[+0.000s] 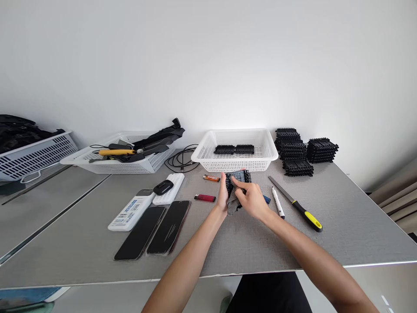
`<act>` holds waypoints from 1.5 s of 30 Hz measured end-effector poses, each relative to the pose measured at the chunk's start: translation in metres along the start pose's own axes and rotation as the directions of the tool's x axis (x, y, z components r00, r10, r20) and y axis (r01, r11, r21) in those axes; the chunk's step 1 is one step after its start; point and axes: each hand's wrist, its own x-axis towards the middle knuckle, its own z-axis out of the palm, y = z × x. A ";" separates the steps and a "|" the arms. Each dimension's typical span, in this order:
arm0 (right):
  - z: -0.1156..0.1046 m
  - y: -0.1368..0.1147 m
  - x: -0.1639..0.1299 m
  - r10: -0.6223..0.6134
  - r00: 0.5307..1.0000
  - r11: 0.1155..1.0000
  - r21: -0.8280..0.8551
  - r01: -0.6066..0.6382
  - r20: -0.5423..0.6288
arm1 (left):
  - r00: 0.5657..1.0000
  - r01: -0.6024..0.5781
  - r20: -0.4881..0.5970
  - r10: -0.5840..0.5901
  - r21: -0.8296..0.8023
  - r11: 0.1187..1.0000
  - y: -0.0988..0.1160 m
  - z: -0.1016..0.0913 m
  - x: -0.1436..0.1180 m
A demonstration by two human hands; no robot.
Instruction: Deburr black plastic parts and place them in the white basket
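Both hands meet over the middle of the grey table (228, 248). My left hand (223, 193) grips the left edge of a black ribbed plastic part (240, 176). My right hand (252, 199) rests on the part's front, fingers curled over it, pressing a small grey piece, perhaps cloth or sandpaper (233, 206), against it. Just behind stands a white mesh basket (263, 161) holding two similar black parts (234, 149).
Stacks of black parts (293, 150) stand at the back right. A file with a yellow-black handle (298, 204), a white pen (278, 202), two lighters (205, 198), two phones (154, 230), power banks (169, 189), cables (180, 161) and a basket of tools (124, 158) lie around.
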 end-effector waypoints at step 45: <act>-0.005 -0.012 -0.009 -0.119 0.953 0.748 -0.607 0.270 0.277 | 1.000 0.009 0.026 -0.009 0.011 1.000 0.004 -0.007 0.001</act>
